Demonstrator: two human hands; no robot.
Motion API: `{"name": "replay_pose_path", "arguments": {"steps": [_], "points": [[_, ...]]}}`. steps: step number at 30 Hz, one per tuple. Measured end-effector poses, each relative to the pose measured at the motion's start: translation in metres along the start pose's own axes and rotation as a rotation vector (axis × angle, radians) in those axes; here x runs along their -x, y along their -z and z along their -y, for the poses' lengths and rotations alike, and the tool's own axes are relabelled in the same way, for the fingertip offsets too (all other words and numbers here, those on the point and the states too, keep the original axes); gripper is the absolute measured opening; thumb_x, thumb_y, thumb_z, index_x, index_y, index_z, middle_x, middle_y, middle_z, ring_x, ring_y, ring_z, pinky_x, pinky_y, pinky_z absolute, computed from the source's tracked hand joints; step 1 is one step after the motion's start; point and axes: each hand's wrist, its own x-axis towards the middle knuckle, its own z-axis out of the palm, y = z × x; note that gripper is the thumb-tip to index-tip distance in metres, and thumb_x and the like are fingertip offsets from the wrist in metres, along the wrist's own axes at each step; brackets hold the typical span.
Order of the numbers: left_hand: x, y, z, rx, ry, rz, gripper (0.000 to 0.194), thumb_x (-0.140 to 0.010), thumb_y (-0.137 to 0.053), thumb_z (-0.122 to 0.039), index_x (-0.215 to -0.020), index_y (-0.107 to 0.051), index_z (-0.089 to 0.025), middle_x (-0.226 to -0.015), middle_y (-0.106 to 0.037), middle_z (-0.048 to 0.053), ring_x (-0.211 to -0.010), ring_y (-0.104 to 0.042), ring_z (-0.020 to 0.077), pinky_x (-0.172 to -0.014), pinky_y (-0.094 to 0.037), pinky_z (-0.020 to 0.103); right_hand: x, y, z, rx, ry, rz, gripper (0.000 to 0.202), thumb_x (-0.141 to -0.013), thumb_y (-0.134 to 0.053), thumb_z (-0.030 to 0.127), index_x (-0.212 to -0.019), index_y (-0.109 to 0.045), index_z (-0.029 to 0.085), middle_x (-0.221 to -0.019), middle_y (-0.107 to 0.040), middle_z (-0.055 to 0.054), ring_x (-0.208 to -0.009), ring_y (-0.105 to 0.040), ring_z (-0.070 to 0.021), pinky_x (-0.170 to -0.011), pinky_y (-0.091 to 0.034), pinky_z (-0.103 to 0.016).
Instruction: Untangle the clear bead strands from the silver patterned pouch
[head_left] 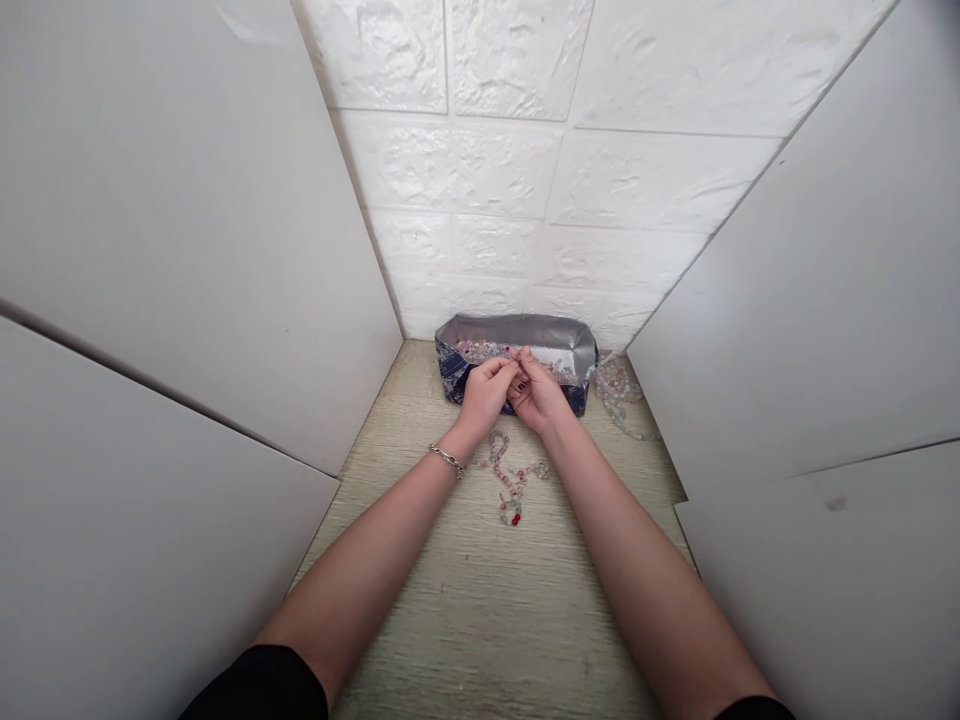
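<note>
My left hand and my right hand meet over the front edge of a dark blue box with a silvery lining. Both have their fingertips pinched close together; whatever is between them is too small to make out. Loose pastel beads lie inside the box, partly hidden behind my hands. On the surface below my wrists lies a strand of colourful beads with a red bead at its near end. A silver chain bracelet circles my left wrist.
More strung pastel beads are heaped to the right of the box. Behind it rises a white brick-pattern wall. White panels close in the pale wood-grain surface on both sides.
</note>
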Motion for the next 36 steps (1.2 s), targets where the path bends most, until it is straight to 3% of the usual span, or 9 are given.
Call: {"name": "replay_pose_path", "arguments": {"steps": [11, 25, 36], "points": [[-0.004, 0.001, 0.01, 0.044, -0.052, 0.029, 0.015, -0.065, -0.05, -0.025, -0.058, -0.055, -0.013, -0.058, -0.054, -0.001, -0.051, -0.044, 0.0058, -0.054, -0.035, 0.02, 0.0, 0.0, 0.0, 0.002, 0.007, -0.001, 0.018, -0.066, -0.062, 0.033, -0.067, -0.056, 0.015, -0.041, -0.032, 0.008, -0.036, -0.028, -0.0019, -0.032, -0.025, -0.013], [-0.005, 0.001, 0.011, 0.03, -0.077, 0.021, 0.02, -0.068, -0.051, -0.032, -0.062, -0.054, -0.013, -0.055, -0.05, -0.002, -0.052, -0.041, 0.0057, -0.053, -0.034, 0.019, -0.001, 0.002, -0.001, 0.005, 0.016, 0.033, 0.016, -0.065, -0.062, 0.028, -0.068, -0.058, 0.013, -0.041, -0.038, 0.008, -0.036, -0.029, -0.0014, -0.032, -0.025, -0.013], [-0.002, 0.001, 0.006, 0.049, -0.018, 0.019, 0.024, -0.07, -0.05, -0.035, -0.061, -0.054, -0.013, -0.053, -0.053, 0.0, -0.05, -0.044, 0.0058, -0.05, -0.035, 0.019, 0.002, -0.004, 0.002, 0.023, -0.009, 0.002, 0.011, -0.065, -0.06, 0.025, -0.067, -0.057, 0.014, -0.04, -0.03, 0.009, -0.035, -0.027, -0.0019, -0.031, -0.024, -0.014]]}}
